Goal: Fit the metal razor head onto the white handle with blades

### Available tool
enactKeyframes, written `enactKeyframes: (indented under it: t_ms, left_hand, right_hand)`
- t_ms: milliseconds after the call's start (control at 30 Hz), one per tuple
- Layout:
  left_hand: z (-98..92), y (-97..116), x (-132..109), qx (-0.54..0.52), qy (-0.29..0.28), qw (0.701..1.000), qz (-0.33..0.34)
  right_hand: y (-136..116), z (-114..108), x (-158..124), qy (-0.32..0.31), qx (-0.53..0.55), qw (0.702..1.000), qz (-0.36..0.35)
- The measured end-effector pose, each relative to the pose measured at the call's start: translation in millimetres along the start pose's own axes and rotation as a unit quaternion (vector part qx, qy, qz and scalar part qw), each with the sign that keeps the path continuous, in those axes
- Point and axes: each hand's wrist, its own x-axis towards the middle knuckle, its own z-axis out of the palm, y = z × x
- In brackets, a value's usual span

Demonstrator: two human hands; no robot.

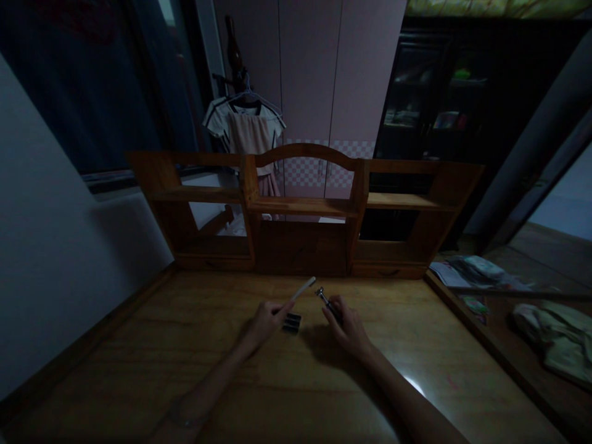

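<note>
My left hand [267, 322] is closed around the handle of a white toothbrush [303, 288], whose head points up and to the right. Opposite it, my right hand [346, 324] grips the dark handle of a razor [327, 302], its shiny metal head tilted up toward the toothbrush. A small gap separates the two heads. On the wooden table, just right of my left hand and partly behind it, lies a small black slotted case [291, 323]; what its slots contain is too dark to make out.
A wooden shelf unit [303, 206] with small drawers stands along the far edge of the table [222, 382]. A white wall [69, 246] borders the left side. Beyond the right edge lie papers [476, 271] and a pale cloth bag [564, 339].
</note>
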Motion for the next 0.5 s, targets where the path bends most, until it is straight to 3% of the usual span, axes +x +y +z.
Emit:
enactKeyframes:
  t_ms: [167,367,500]
  left_hand:
    - [1.0,4.1,-3.6,-0.012,-0.039,0.999,0.004]
    - [1.0,-0.6,-0.1,0.015,0.000,1.000,-0.006]
    - [0.4,0.3,-1.3,0.000,-0.028,1.000,0.004]
  right_hand:
    - [2.3,0.9,-0.4,-0.004,0.001,1.000,0.002]
    - [4.1,1.8,-0.4,0.010,-0.007,1.000,0.008]
    - [2.0,0.6,-0.3,-0.008,-0.008,1.000,0.007]
